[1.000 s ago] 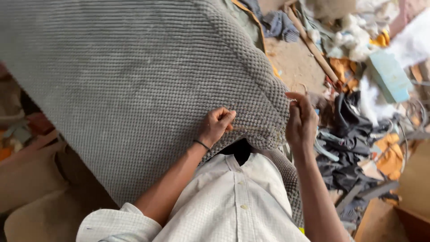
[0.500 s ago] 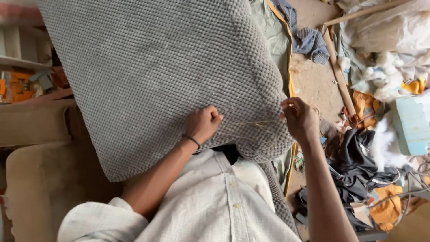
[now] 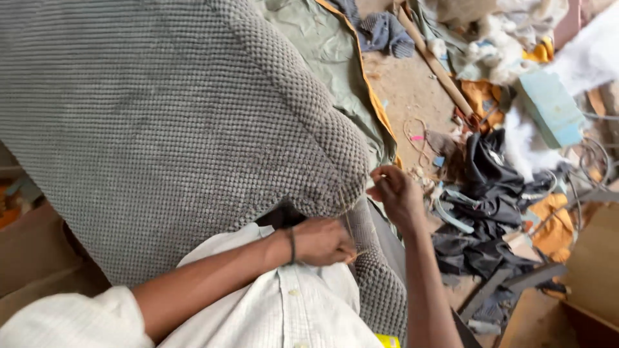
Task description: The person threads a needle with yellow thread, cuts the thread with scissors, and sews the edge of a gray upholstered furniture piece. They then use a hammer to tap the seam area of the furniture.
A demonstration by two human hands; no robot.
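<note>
A large grey waffle-textured cushion (image 3: 161,122) leans against my lap and fills the left of the view. My left hand (image 3: 322,241), with a dark band at the wrist, is closed just below the cushion's lower corner. It pinches a thin pale thread (image 3: 347,216) that runs up to the seam. My right hand (image 3: 396,193) sits at the right of that corner, its fingertips pinched on the edge of the cushion cover. More grey cover fabric (image 3: 380,283) hangs down between my arms. I wear a white shirt (image 3: 284,309).
A green cloth with an orange edge (image 3: 335,77) lies behind the cushion. The dirt floor on the right is littered with dark fabric scraps (image 3: 490,212), a wooden stick (image 3: 438,64), a pale green foam block (image 3: 548,106) and white stuffing. Brown upholstery (image 3: 39,258) is at the left.
My left hand has dropped from the cushion face to below its corner, drawing the thread down. My right hand stays at the corner. The view has swung and the cushion looks closer.
</note>
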